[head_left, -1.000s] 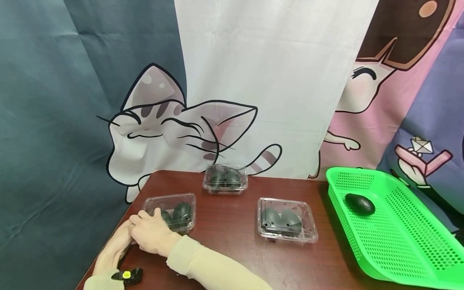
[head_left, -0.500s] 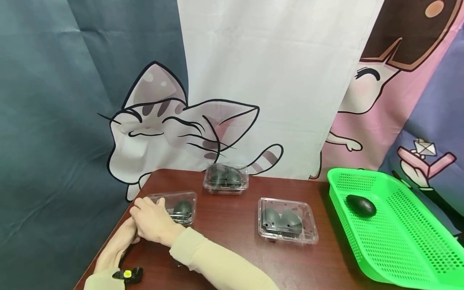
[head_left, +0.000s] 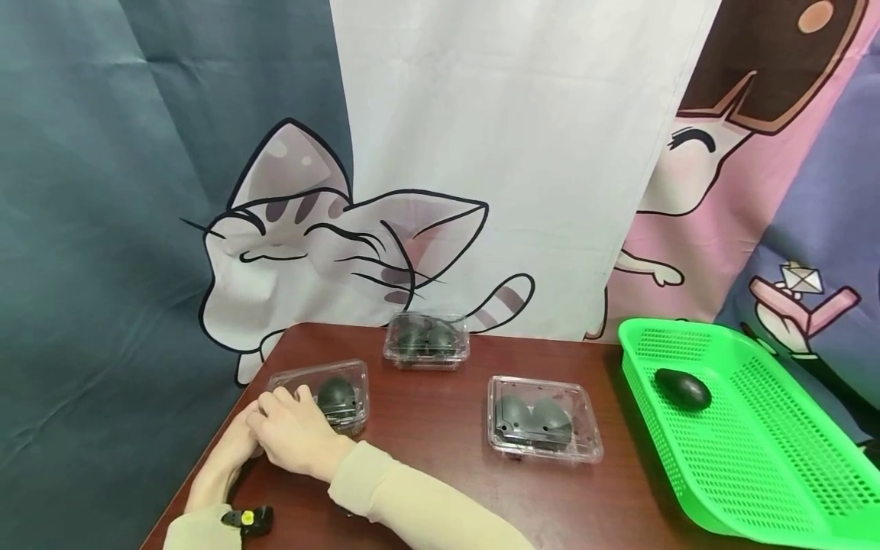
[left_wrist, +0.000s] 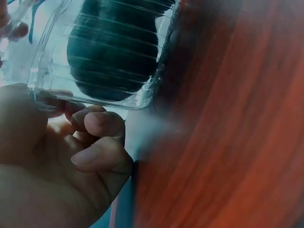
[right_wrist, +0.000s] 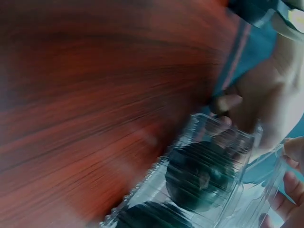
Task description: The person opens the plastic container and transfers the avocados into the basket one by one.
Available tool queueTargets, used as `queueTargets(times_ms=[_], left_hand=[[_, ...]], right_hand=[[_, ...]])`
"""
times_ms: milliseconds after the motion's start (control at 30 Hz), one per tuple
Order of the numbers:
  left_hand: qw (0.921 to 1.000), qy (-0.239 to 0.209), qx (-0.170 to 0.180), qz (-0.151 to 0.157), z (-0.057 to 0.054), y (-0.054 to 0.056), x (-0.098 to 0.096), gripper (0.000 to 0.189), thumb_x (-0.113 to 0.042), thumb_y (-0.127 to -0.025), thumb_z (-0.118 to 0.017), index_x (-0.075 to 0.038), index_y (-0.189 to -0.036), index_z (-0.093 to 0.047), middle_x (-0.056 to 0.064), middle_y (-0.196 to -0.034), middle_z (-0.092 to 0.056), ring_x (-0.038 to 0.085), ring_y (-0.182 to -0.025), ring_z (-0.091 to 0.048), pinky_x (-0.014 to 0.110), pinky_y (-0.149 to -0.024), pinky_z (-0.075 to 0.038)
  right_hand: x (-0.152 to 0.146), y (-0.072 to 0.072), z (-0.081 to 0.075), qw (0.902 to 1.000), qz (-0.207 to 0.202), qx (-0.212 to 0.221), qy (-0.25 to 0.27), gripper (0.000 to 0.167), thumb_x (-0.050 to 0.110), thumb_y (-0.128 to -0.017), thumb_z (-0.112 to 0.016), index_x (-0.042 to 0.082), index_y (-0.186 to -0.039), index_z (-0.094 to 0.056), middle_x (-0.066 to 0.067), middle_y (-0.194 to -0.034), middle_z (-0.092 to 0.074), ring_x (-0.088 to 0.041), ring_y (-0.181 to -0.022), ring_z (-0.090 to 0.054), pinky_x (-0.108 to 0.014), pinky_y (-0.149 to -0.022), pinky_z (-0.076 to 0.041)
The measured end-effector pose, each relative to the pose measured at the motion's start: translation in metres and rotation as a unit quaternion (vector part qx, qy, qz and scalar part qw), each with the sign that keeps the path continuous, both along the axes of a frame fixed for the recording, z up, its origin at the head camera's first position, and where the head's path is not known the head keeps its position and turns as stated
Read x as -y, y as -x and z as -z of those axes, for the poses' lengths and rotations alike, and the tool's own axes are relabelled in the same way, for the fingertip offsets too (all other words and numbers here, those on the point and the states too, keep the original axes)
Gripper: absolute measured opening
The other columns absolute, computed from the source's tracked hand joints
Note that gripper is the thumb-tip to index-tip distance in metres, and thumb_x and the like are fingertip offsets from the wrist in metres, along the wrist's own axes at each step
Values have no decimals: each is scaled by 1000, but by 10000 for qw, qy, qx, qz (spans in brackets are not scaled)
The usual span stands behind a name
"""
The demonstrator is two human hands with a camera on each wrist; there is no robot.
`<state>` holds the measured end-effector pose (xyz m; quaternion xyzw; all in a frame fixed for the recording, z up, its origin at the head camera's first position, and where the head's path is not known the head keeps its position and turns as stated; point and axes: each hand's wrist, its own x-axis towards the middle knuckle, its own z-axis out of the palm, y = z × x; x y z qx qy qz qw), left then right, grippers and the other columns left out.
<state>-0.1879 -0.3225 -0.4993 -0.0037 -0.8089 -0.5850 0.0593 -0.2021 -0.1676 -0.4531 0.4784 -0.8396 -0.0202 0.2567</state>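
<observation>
At the table's left edge, both hands are on a clear plastic clamshell box [head_left: 356, 418] with dark avocados inside. One avocado [head_left: 336, 396] shows in the head view; the right hand covers the box's left part. My left hand [head_left: 234, 443] holds the near left end, its fingers [left_wrist: 104, 126] curled at the rim in the left wrist view. Over the same end, my right hand [head_left: 296, 431] bends down, and its fingertips [right_wrist: 292, 187] pinch the lid edge in the right wrist view. A gap shows there between lid and base. The box is slightly tilted.
Two more clamshell boxes with avocados stand on the brown table [head_left: 426, 443]: one box [head_left: 427, 359] at the back, another box [head_left: 584, 428] right of centre. A green plastic basket [head_left: 646, 428] on the right holds one dark avocado [head_left: 683, 389]. A printed curtain [head_left: 522, 153] hangs behind.
The box has tilted and turned a little in the hands, and its left avocado has become hidden behind the right hand. Both hands have shifted only slightly and keep their hold.
</observation>
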Motion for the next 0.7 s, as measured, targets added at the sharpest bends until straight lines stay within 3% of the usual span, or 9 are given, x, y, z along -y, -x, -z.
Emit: queueTargets(times_ms=[200, 367, 533, 700], left_hand=[[9971, 105, 748, -37, -2, 3, -1, 35, -31, -108, -34, -7, -83, -38, -1, -59, -38, 8, -47, -32, 25, -46, -33], [9920, 303, 1220, -101, -3, 7, 0, 41, -40, -107, -32, -4, -89, -39, 2, -66, -42, 12, -52, -39, 27, -51, -38], [9895, 594, 1316, -81, -6, 4, 3, 45, -44, -106, -31, -2, -90, -37, 4, -67, -41, 14, -55, -41, 28, -52, -40], [9908, 604, 1211, 10, -5, 5, 2, 43, -41, -107, -30, -1, -90, -35, 5, -66, -40, 15, -53, -40, 29, -51, -39]], right_hand=[[-14, -1, 1, 9995, 9, -133, -287, 13, 36, -93, -62, 33, -106, -61, 10, -105, -51, -10, -99, -45, -30, -76, -30], [-35, 4, 3, 9977, 30, -356, -572, 23, 39, -91, -66, 34, -113, -61, 10, -113, -54, -12, -105, -45, -32, -80, -33], [-54, 9, 7, 9963, -53, -614, -604, 12, 34, -95, -60, 32, -107, -62, 9, -108, -54, -13, -98, -45, -32, -77, -31], [-72, 14, 10, 9947, -96, -811, -620, 8, 30, -98, -55, 30, -102, -61, 8, -106, -54, -15, -93, -44, -32, -75, -29]])
